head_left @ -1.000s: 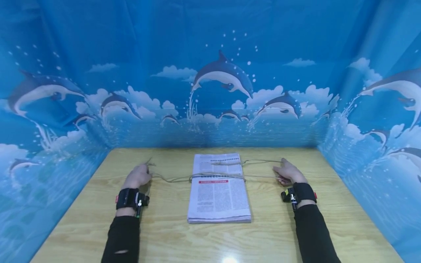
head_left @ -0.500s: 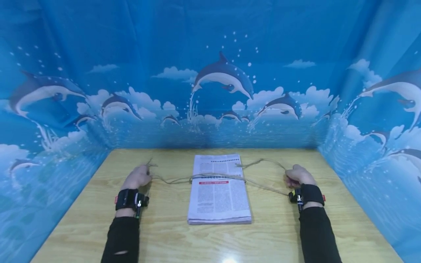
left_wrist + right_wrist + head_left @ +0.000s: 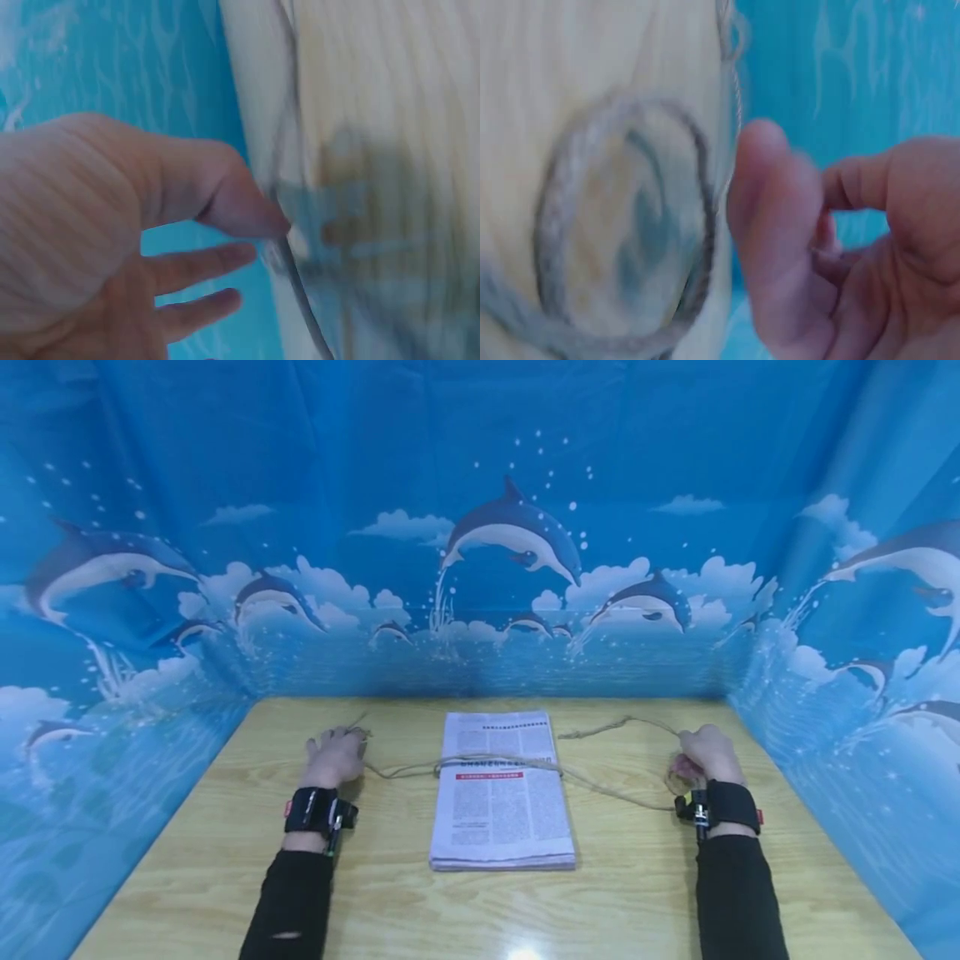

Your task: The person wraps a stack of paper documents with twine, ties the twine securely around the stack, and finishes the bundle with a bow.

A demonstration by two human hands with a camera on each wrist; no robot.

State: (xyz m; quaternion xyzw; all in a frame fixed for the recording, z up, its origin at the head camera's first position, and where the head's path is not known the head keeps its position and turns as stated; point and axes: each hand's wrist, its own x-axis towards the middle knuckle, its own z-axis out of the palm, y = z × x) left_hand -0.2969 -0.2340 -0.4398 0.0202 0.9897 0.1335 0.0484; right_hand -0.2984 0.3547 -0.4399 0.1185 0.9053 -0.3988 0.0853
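A stack of newspapers [image 3: 502,827] lies mid-table with a twine [image 3: 480,758] running across its upper half. Strands reach out to either side. On the left, the left hand [image 3: 336,756] rests by the twine's frayed end. Its thumb [image 3: 244,206] presses the twine in the left wrist view; the index finger is hidden, while other fingers stretch out. The right hand [image 3: 708,753] pinches the twine at the right, between thumb and index finger. A free twine end [image 3: 592,732] trails from it towards the stack. Close to the right wrist camera hangs a twine loop [image 3: 551,225].
The wood-grain table [image 3: 405,910] is bounded at the back and sides by a blue curtain [image 3: 360,460] printed with dolphins. Each forearm wears a black wrist strap [image 3: 733,807] with a small camera.
The right hand has moved rightwards, drawing the loose twine end off the newspapers. The left hand has shifted slightly right and up, and some of its fingers have spread.
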